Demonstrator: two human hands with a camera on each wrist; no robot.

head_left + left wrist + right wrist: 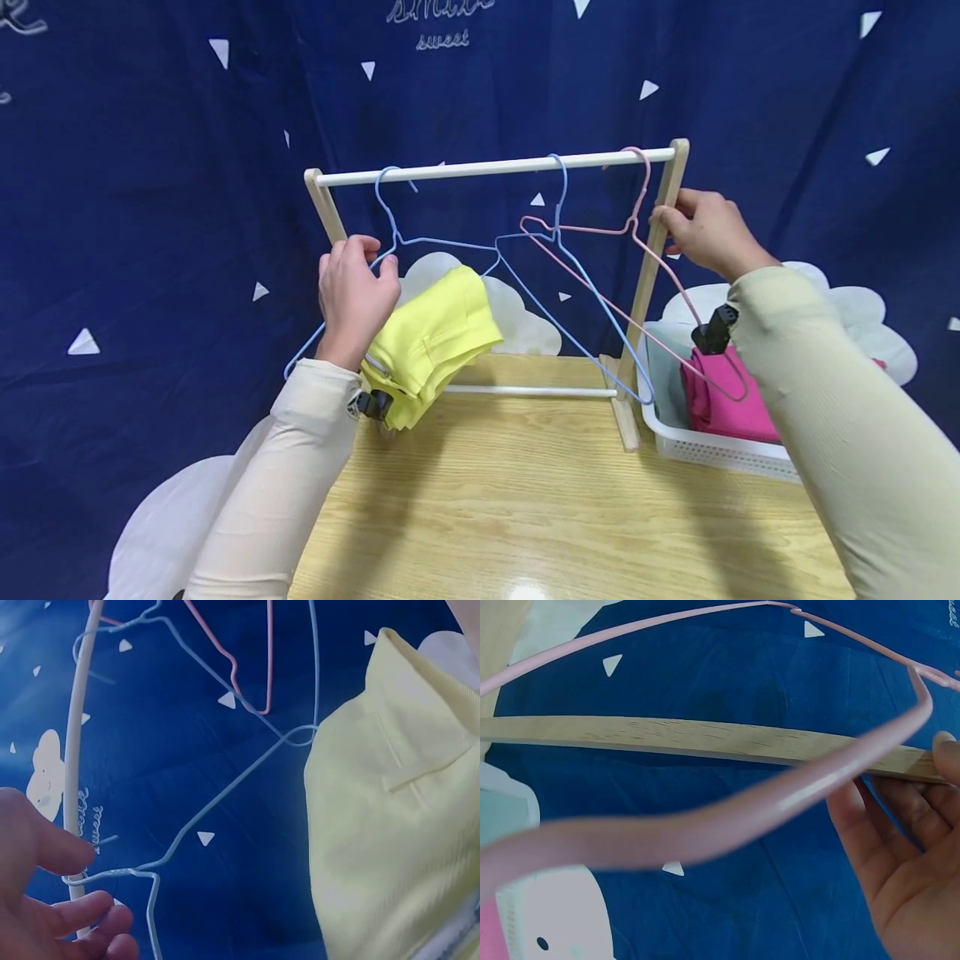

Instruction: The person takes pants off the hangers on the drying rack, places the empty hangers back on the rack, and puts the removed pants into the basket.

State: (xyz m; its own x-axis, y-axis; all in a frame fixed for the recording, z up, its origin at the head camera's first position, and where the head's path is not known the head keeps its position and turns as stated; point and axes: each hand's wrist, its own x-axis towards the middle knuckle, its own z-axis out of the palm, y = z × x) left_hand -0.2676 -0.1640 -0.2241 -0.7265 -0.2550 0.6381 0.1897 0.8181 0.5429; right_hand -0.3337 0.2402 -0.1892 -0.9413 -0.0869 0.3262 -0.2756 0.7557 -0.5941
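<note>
A folded yellow pair of trousers or shorts [438,333], with a belt loop [427,766] showing, hangs at the left blue hanger [450,243]; it hides the hanger's lower bar. My left hand [356,292] is beside that hanger's shoulder, thumb and fingers apart; in the left wrist view the hanger's neck [112,874] passes between them without a visible pinch. My right hand [708,229] grips the rack's right wooden post [651,258], thumb on the near face and fingers behind, as the right wrist view also shows.
Another blue hanger [592,287] and a pink hanger [667,271] hang bare on the white rail [480,169], overlapping in view. At right, a white basket [720,446] holds pink cloth [731,404] and pale cloth. The rack stands on a wooden table [510,500] before a blue curtain.
</note>
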